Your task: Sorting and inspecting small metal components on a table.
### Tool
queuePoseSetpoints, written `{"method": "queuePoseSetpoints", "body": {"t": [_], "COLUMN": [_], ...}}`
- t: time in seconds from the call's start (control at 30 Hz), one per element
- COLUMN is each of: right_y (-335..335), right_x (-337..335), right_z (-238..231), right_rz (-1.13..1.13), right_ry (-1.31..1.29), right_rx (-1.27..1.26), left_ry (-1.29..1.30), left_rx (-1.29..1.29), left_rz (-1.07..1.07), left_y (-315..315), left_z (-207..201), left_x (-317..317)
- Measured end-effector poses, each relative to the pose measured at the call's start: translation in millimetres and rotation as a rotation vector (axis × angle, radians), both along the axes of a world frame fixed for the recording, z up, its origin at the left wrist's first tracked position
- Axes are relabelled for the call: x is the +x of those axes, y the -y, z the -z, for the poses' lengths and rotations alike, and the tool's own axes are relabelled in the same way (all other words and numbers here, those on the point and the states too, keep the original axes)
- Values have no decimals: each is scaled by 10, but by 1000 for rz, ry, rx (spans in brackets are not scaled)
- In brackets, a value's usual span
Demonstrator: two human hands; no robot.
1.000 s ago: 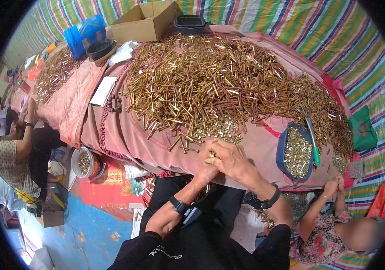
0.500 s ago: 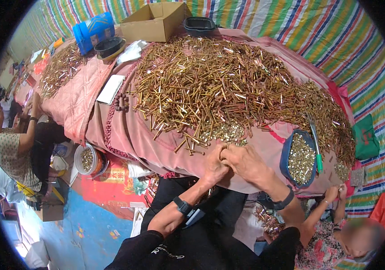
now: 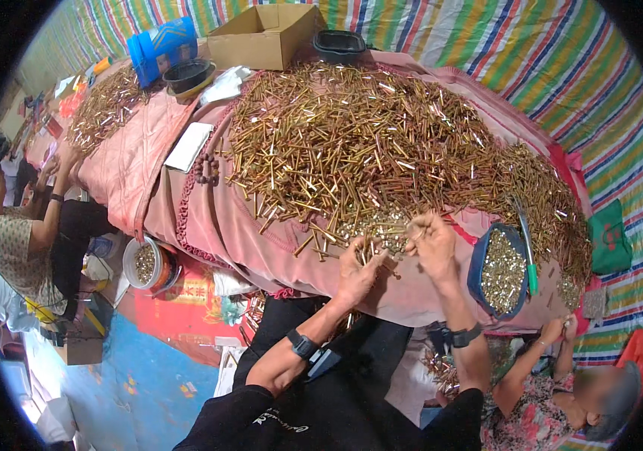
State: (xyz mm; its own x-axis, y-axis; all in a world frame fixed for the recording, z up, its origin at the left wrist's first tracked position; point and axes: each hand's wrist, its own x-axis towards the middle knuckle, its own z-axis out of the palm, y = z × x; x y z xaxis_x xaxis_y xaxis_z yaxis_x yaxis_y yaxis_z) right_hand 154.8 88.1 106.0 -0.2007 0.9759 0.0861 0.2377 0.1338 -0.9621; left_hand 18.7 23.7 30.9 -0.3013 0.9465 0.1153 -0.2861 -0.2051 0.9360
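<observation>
A broad heap of long brass-coloured bolts (image 3: 351,143) lies on the pink cloth in front of me. At its near edge is a small pile of shiny nuts (image 3: 381,225). My left hand (image 3: 359,276) is closed round several bolts, whose ends (image 3: 369,249) stick out between thumb and fingers. To its right, beside the nut pile, my right hand (image 3: 436,248) is raised a little with its fingertips drawn together. Whatever is between those fingertips is too small to make out.
On the right, a blue tub (image 3: 503,274) holds more nuts, with a green-handled tool (image 3: 532,274) beside it. A cardboard box (image 3: 261,37), black basin (image 3: 339,45) and blue bucket (image 3: 164,49) stand at the back. Co-workers sit at left (image 3: 21,233) and lower right (image 3: 547,406).
My hands were together at the cloth's near side. Now they are apart: the right has moved right and up to the nuts, and the bolts in my left hand show.
</observation>
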Motion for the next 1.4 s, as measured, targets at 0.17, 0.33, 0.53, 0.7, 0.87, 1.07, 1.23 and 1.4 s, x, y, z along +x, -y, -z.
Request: {"method": "queuePoseSetpoints", "body": {"t": [0.17, 0.33, 0.53, 0.7, 0.87, 1.07, 1.23, 1.4], "right_y": [241, 333, 436, 695, 600, 548, 740, 1201], "right_x": [-112, -176, -136, -394, -690, -780, -727, -601], "right_z": [516, 503, 499, 395, 535, 596, 554, 516], "right_rz": [-56, -9, -63, 39, 109, 70, 71, 92], "right_ry": [-157, -137, 112, -161, -166, 10, -354, -199], "right_rx": [-230, -170, 173, -16, 56, 59, 117, 107], "left_ry": [346, 561, 684, 763, 936, 945, 1028, 980], "left_rx": [-147, -356, -264, -241, -250, -256, -270, -192], "left_rz": [12, 72, 105, 151, 160, 113, 174, 86], "left_y": [-17, -5, -52, -50, -15, 9, -2, -53], "left_z": [-21, -269, -190, -227, -158, -111, -178, -207], "left_x": [-120, -226, -232, -269, -134, -269, -355, -414]}}
